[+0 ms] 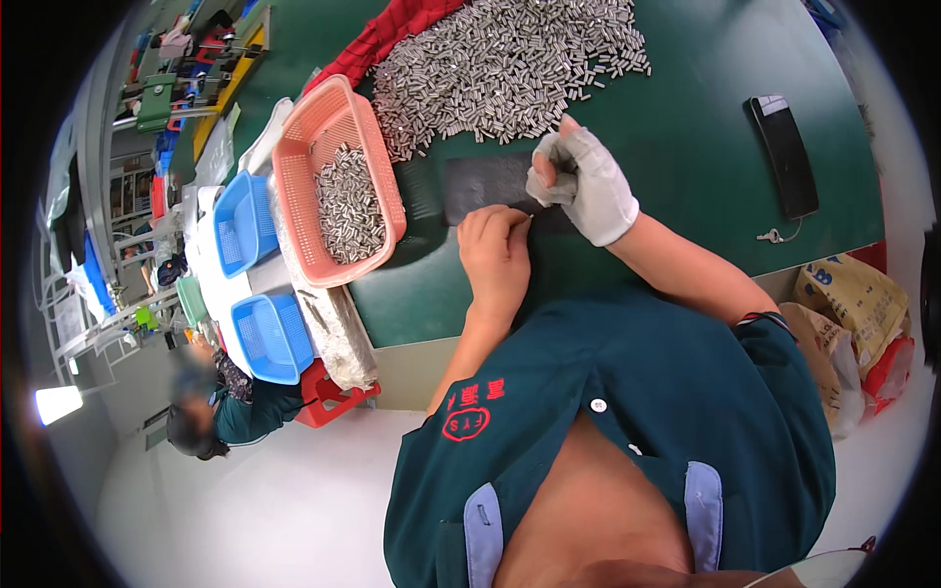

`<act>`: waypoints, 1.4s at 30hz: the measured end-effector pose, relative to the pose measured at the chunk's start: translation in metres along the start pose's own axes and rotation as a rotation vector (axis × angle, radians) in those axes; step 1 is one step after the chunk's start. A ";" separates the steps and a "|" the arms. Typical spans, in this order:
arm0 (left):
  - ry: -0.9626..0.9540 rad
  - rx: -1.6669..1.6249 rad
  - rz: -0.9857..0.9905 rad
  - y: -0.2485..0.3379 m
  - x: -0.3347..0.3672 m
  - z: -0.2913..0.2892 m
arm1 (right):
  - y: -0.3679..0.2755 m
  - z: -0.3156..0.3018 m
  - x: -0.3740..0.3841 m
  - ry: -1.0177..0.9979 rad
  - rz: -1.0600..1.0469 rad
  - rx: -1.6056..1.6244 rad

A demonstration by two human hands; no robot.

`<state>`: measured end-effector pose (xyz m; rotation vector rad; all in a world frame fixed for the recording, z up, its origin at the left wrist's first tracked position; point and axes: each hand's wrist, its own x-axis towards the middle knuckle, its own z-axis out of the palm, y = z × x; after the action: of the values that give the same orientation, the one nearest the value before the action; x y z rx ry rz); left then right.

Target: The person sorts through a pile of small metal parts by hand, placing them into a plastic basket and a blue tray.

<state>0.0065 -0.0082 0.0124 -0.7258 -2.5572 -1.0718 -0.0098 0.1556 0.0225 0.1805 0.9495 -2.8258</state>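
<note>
My bare left hand (495,253) rests at the near edge of a dark flat pad (485,186) on the green table. Its fingers are bent and pressed together, and whatever they pinch is too small to make out. Over the pad's right end is my right hand (593,191), in a white glove that leaves some fingertips bare. Those fingers are curled in, hiding anything between them. Just beyond the pad lies a wide heap of small shiny metal cylinders (500,73). To the left, a pink plastic basket (292,196) holds more of these metal cylinders (351,211).
Two blue baskets (245,225) stand left of the pink one, beside a wrapped bundle (333,338). Red cloth (377,39) borders the heap. A black phone (787,162) and a small key (772,235) lie at right. Another person (230,412) sits at far left.
</note>
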 end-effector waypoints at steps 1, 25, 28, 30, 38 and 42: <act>0.000 -0.097 -0.048 0.000 0.002 -0.004 | -0.002 0.001 -0.001 -0.008 -0.005 0.042; -0.067 -1.065 -0.253 0.007 0.018 -0.039 | -0.001 0.020 -0.021 -0.239 0.038 -0.616; -0.073 -1.009 -0.253 0.001 0.015 -0.040 | 0.000 0.022 -0.020 -0.255 0.062 -0.557; -0.061 -0.980 -0.254 0.001 0.015 -0.042 | 0.000 0.022 -0.020 -0.266 0.073 -0.557; 0.396 0.251 -0.176 -0.025 0.040 -0.112 | -0.009 0.019 -0.024 -0.157 0.083 -0.407; 0.458 0.687 -0.168 -0.048 0.043 -0.127 | -0.009 0.018 -0.025 -0.169 0.074 -0.438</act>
<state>-0.0482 -0.1144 0.0903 -0.0732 -2.3546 -0.2821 0.0119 0.1547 0.0465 -0.0741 1.4487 -2.4430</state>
